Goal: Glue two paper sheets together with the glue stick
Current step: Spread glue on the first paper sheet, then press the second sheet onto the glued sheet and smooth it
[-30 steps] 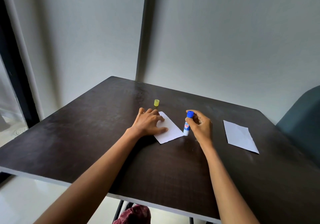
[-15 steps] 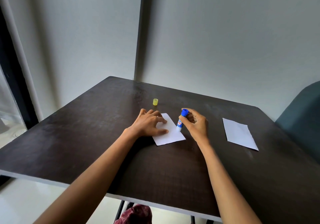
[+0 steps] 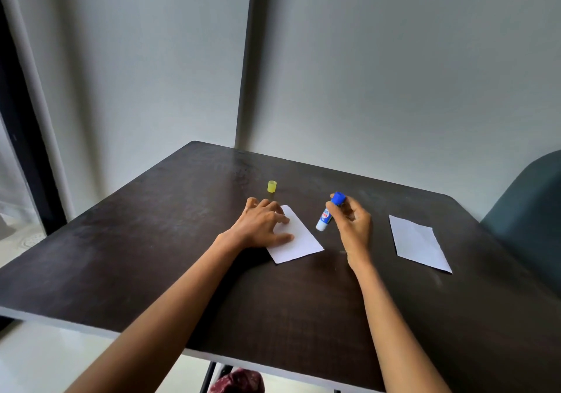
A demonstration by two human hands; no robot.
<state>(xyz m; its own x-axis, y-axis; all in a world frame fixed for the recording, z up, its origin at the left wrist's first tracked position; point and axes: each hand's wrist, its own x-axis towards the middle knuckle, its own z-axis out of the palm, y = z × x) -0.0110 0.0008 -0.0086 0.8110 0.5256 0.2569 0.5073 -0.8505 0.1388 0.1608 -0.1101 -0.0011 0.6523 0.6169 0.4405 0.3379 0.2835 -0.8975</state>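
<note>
Matt dark wood-grain table (image 3: 151, 256); smooth white paper sheet (image 3: 303, 240).

We saw two bare arms reaching in from the bottom edge, uncovered from as far up as the frame showed down to the wrists: no sleeve, cuff or glove lay on either. The left hand (image 3: 263, 224) and the right hand (image 3: 353, 225) were bare as well, and we made out no ring, watch, band or bracelet on fingers or wrists. The forearms looked slim and long, widened toward the lower edge by the wide lens. The nails appeared short and unpainted, though they were small in view. We found no marking, plaster or tattoo on the parts that showed. Nothing else of the person was in sight.
</note>
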